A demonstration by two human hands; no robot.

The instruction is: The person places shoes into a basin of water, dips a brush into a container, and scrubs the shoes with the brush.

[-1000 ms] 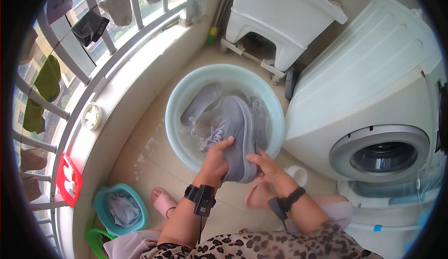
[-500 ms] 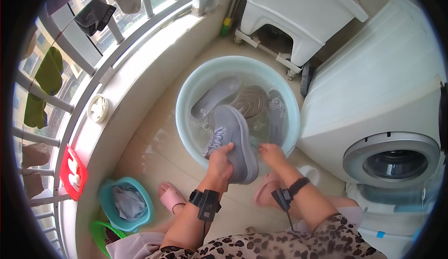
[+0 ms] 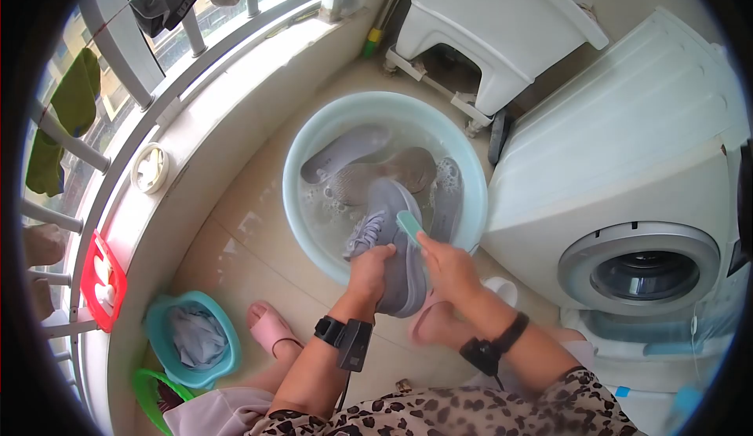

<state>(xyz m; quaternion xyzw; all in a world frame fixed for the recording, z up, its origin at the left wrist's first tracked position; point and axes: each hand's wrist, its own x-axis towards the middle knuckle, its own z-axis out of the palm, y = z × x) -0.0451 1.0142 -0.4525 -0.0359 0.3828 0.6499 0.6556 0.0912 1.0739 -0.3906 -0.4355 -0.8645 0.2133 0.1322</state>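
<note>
A grey lace-up sneaker (image 3: 398, 267) is tilted over the near rim of a pale blue basin (image 3: 291, 193). My left hand (image 3: 370, 273) is closed around its heel end, thumb on the side. Closed on a light green scrub brush (image 3: 408, 226), my right hand (image 3: 453, 269) holds it against the sneaker's sole edge; the bristles are hidden. In the soapy water lie a second shoe with its patterned sole up (image 3: 384, 174), a grey insole (image 3: 345, 153) at the left and another insole (image 3: 447, 200) at the right.
A washing machine (image 3: 627, 193) stands at the right, a white plastic sink unit (image 3: 486, 20) behind the basin. At the left are a teal tub (image 3: 231, 357) with cloth, a green basket (image 3: 145, 393) and a ledge with a red tray (image 3: 118, 295) and small bowl (image 3: 162, 173).
My right hand has lifted from beside the sneaker and brought the brush up onto its sole edge. The sunken shoe has shifted left and lies more sideways. The camera view has moved slightly.
</note>
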